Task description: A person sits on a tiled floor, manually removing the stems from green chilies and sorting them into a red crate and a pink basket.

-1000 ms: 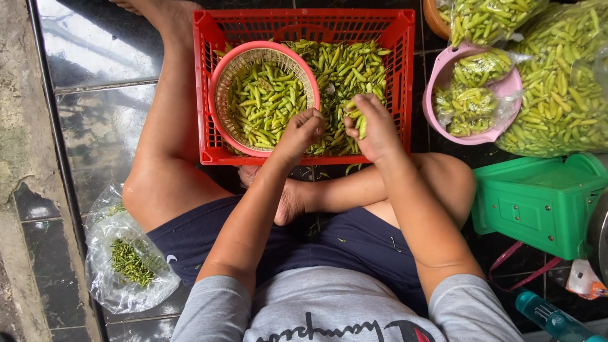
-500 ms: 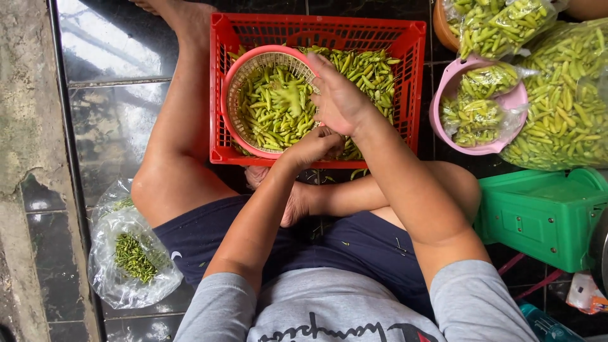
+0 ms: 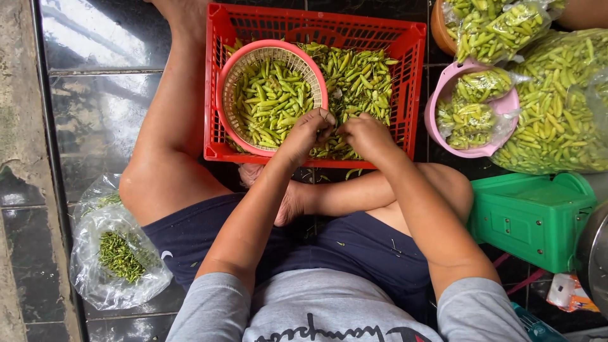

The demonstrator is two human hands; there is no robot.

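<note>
— Honestly, what could slip here? Both hands meet over the red crate point(image 3: 405, 82).
— The left hand point(image 3: 308, 134) and right hand point(image 3: 364, 134) pinch one green chili point(image 3: 334, 128) between curled fingertips; a slack pinch could drop it among the unsorted ones.
— And farther out?
— An elbow could tip the pink basket point(image 3: 223, 95), spilling the chilies in it.

Clear bag of stems point(image 3: 117, 253) lower left, chilli-filled clear bags point(image 3: 557, 101) right

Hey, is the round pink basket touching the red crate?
Touching. The head view shows the pink basket sitting inside the red crate, its rim against the crate's left wall.
</note>
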